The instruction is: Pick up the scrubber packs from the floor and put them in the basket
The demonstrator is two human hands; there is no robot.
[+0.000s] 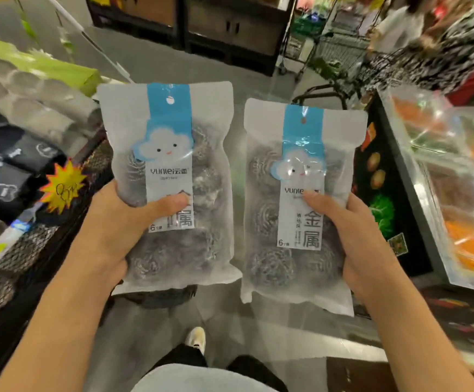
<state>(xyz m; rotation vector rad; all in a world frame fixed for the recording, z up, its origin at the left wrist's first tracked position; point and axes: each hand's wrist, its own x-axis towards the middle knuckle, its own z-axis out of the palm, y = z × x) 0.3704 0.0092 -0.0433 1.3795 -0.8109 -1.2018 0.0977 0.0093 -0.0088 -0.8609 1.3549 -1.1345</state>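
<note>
Both forearms bare, no sleeves, no watch or rings on left hand point(117, 222) or right hand point(365, 239). Pale grey top point(201, 377) at bottom edge. Above the top: black trousers point(179, 356), one cream-white shoe point(195, 338).

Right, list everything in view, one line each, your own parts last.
scrubber packs: 2, frosted white with blue cloud labels, steel scourers inside; left pack and right pack held upright side by side
black packets: several, on the left display
yellow starburst price tag: 1, left display edge
bagged orange and green produce: several clear bags, right counter
shopping trolley: 1, wire, far right aisle
floor: grey
shoe: 1, pale, bottom centre
left hand: grips the left pack
right hand: grips the right pack
</note>
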